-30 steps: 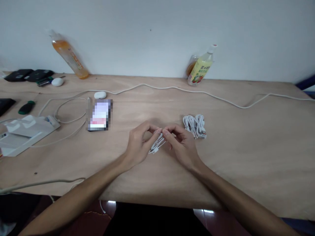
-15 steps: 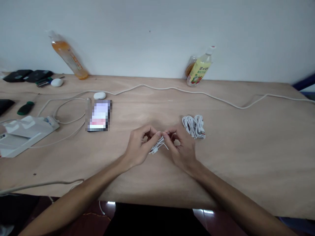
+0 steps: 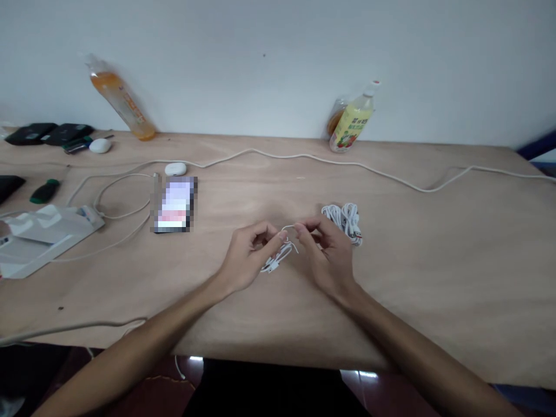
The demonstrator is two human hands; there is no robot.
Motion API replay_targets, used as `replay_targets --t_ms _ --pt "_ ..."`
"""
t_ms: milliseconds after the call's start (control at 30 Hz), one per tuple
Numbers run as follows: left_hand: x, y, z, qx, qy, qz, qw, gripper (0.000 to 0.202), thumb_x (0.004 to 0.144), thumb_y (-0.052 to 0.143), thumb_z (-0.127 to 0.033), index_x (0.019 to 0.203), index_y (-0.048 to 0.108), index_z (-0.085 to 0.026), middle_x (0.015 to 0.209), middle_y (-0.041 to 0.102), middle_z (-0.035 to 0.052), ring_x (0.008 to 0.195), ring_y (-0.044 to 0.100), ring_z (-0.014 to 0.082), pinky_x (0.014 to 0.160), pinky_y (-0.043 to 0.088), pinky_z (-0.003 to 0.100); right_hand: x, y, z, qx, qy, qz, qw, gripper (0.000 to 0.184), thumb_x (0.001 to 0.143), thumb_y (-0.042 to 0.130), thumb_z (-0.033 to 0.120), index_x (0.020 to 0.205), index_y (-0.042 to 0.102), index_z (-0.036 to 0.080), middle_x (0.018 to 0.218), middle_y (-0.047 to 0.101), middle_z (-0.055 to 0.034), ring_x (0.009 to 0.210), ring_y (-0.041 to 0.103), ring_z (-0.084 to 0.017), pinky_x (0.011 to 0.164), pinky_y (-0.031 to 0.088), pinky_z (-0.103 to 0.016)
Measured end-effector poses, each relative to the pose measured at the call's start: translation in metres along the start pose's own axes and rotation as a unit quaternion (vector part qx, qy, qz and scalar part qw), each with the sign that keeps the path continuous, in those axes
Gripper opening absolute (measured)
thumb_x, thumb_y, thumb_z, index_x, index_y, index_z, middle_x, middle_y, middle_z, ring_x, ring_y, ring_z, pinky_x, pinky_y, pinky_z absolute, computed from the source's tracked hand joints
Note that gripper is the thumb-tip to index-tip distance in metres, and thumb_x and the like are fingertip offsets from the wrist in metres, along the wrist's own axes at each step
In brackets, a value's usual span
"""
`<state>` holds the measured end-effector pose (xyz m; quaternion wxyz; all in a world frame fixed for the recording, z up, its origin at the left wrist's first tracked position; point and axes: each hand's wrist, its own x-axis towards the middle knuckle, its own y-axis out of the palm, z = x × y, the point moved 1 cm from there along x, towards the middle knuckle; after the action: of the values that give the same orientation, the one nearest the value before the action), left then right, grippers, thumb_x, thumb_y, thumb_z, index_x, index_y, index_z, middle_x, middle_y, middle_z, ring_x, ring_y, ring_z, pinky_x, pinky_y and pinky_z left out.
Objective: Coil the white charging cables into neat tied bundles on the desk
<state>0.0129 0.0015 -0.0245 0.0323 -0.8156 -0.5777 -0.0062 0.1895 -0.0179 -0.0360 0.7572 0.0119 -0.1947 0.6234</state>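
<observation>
Both my hands meet over the middle of the wooden table [image 3: 434,260]. My left hand [image 3: 247,258] pinches a small folded white cable [image 3: 278,258] between thumb and fingers. My right hand [image 3: 328,255] pinches the free end of the same cable, which arcs in a thin loop between the two hands. Just beyond my right hand lie two coiled white cable bundles [image 3: 345,219] on the table.
A phone [image 3: 174,204] and a white earbud case [image 3: 176,169] lie to the left. A long white cord [image 3: 391,175] crosses the table. Two drink bottles [image 3: 351,119] lean at the wall. Plastic packaging [image 3: 43,231] and dark items [image 3: 43,190] are at far left.
My right hand has drawn the cable's end up and to the right, so a thin loop now shows between the hands. My left hand has stayed in place holding the bundle.
</observation>
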Motion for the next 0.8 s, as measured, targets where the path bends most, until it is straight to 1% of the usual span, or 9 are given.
replay_targets --t_ms 100,200,267,333,433,500,633,800 --pt "0.002 -0.001 -0.001 0.005 0.004 -0.022 1.000 0.041 0.097 0.075 -0.049 0.070 0.063 -0.020 0.060 0.063 -0.0008 0.054 0.055 0.0118 0.051 0.044 0.024 -0.001 0.001 0.000 0.018 0.034 0.005 0.999 0.015 0.098 0.070 0.040 0.099 0.071 0.025 0.086 0.075 -0.0017 0.076 0.069 -0.018 0.058 0.051 -0.028" --pt "0.004 -0.002 -0.001 0.020 0.018 -0.050 0.998 0.043 0.097 0.075 -0.050 0.068 0.062 -0.021 0.059 0.063 -0.0007 0.054 0.055 0.0122 0.052 0.045 0.024 -0.005 0.003 0.003 0.002 0.040 0.029 0.999 0.015 0.097 0.072 0.040 0.100 0.070 0.025 0.083 0.073 -0.0005 0.069 0.065 -0.016 0.055 0.048 -0.027" --pt "0.004 -0.003 0.000 0.030 0.025 -0.053 0.998 0.045 0.098 0.074 -0.051 0.068 0.062 -0.021 0.059 0.063 -0.0008 0.054 0.055 0.0124 0.051 0.044 0.025 -0.007 0.005 0.004 -0.031 0.016 0.042 0.999 0.012 0.098 0.072 0.036 0.098 0.070 0.025 0.082 0.072 -0.0003 0.067 0.063 -0.015 0.055 0.048 -0.027" --pt "0.004 -0.003 0.001 0.040 0.031 -0.050 0.997 0.045 0.099 0.073 -0.051 0.068 0.061 -0.021 0.059 0.062 -0.0010 0.054 0.053 0.0123 0.051 0.042 0.025 -0.009 0.005 0.005 -0.068 -0.031 0.048 0.996 0.008 0.100 0.071 0.032 0.097 0.072 0.025 0.084 0.072 -0.0010 0.066 0.063 -0.015 0.056 0.049 -0.028" --pt "0.003 -0.004 0.001 0.060 0.043 -0.052 0.996 0.043 0.100 0.071 -0.049 0.069 0.061 -0.021 0.059 0.060 -0.0019 0.055 0.051 0.0120 0.051 0.040 0.025 -0.011 0.005 0.005 -0.114 -0.103 0.045 0.987 0.007 0.103 0.068 0.027 0.099 0.073 0.026 0.088 0.074 -0.0019 0.067 0.064 -0.016 0.061 0.055 -0.031" --pt "0.003 -0.004 0.000 0.084 0.058 -0.059 0.993 0.040 0.100 0.070 -0.045 0.070 0.061 -0.021 0.061 0.059 -0.0025 0.056 0.051 0.0120 0.052 0.040 0.025 -0.011 0.004 0.003 -0.134 -0.137 0.039 0.981 0.008 0.105 0.068 0.024 0.100 0.074 0.026 0.090 0.075 -0.0021 0.069 0.066 -0.017 0.064 0.057 -0.031" --pt "0.001 -0.005 -0.003 0.150 0.101 -0.075 0.981 0.036 0.101 0.070 -0.039 0.071 0.063 -0.020 0.064 0.062 -0.0020 0.060 0.054 0.0129 0.057 0.042 0.026 -0.011 0.004 0.002 -0.158 -0.166 0.040 0.973 0.011 0.107 0.066 0.024 0.101 0.074 0.026 0.092 0.076 -0.0029 0.072 0.069 -0.018 0.068 0.061 -0.033" --pt "0.001 -0.006 -0.003 0.197 0.137 -0.086 0.967 0.035 0.103 0.069 -0.039 0.073 0.064 -0.020 0.066 0.065 -0.0019 0.060 0.055 0.0130 0.058 0.043 0.026 -0.011 0.004 0.002 -0.177 -0.188 0.022 0.966 0.014 0.108 0.065 0.027 0.099 0.076 0.027 0.092 0.078 -0.0040 0.071 0.070 -0.018 0.068 0.061 -0.033"
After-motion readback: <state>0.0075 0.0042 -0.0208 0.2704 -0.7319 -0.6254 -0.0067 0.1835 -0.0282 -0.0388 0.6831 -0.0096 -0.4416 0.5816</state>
